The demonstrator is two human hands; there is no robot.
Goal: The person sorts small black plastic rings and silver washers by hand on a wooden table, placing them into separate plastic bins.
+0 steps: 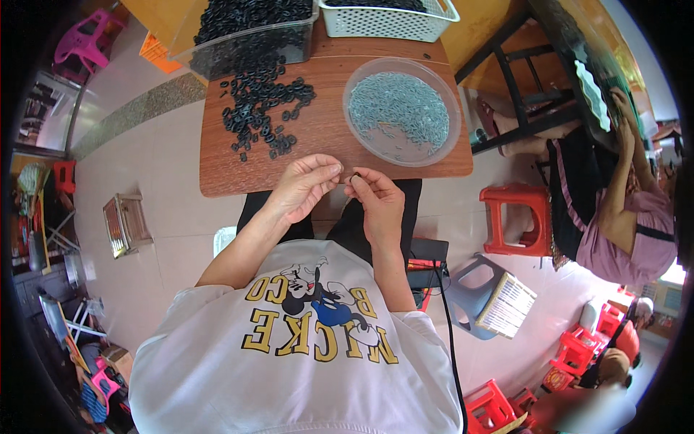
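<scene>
Just off the near edge of the wooden table point(325, 137), both my hands are close together with their fingertips almost meeting. My left hand point(309, 186) is closed in a pinch of thumb and forefinger; whatever it grips is too small to make out. Between the thumb and forefinger of my right hand point(377, 206) shows a small black part point(355, 176). A loose heap of similar small black pieces point(264, 108) spreads over the table's left side. On the right stands a round clear tub point(349, 119) of small silvery-blue pins point(405, 108).
At the table's far side are a clear bin point(289, 45) heaped with black pieces and a white perforated basket point(390, 23). A red stool point(515, 217) stands to the right, near another person point(614, 217) seated at a separate table. A grey stool point(481, 289) is at lower right.
</scene>
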